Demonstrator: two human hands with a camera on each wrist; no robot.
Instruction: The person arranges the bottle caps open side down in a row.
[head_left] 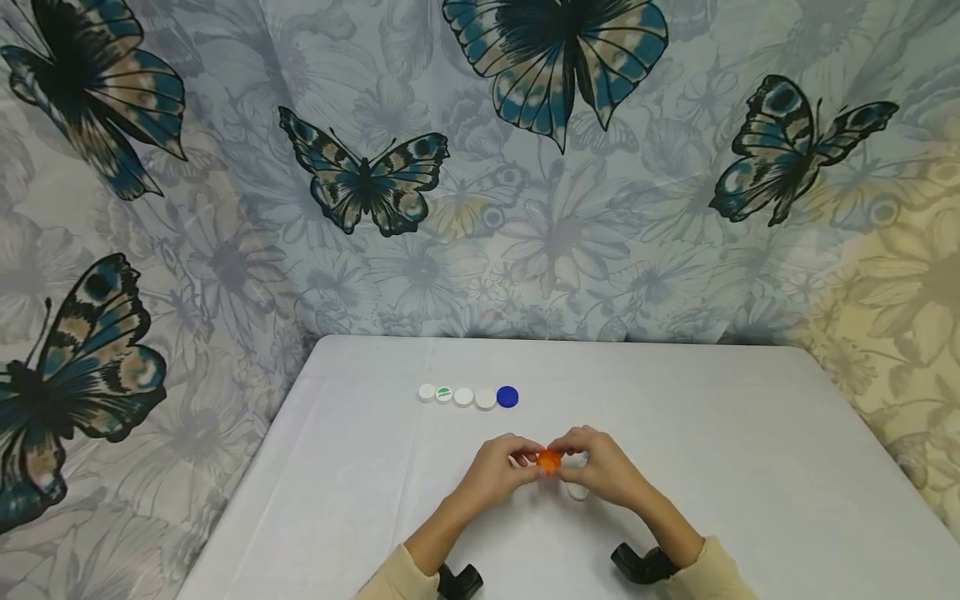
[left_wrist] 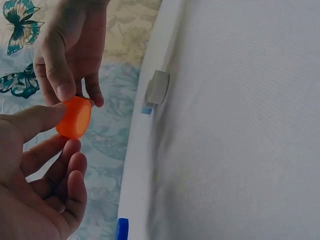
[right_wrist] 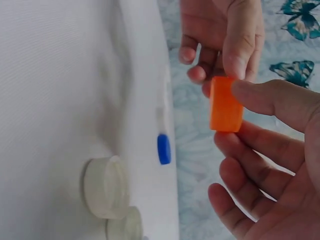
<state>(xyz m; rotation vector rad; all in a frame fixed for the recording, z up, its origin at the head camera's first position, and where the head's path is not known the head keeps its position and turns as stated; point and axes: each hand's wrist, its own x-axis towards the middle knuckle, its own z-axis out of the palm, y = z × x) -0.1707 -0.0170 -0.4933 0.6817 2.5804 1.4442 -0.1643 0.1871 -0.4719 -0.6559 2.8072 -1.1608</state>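
Observation:
An orange bottle cap [head_left: 549, 462] is held up between both hands over the white table. My left hand [head_left: 497, 471] pinches it from the left between thumb and forefinger. From the other side, my right hand [head_left: 603, 468] grips it with thumb and fingertips. In the left wrist view the orange cap [left_wrist: 75, 118] shows its round face, with the left hand [left_wrist: 37, 175] below and the right hand [left_wrist: 75, 55] above. Two white caps [right_wrist: 105, 187] stand on the table near the right hand, partly hidden by it in the head view.
Toward the back of the table [head_left: 712, 433], several caps form a row: white ones [head_left: 463, 397], one with a green mark [head_left: 445, 394], and a blue cap [head_left: 507, 397] at the right end. Black devices [head_left: 643, 565] are at both wrists. Butterfly-patterned fabric [head_left: 562, 242] hangs behind.

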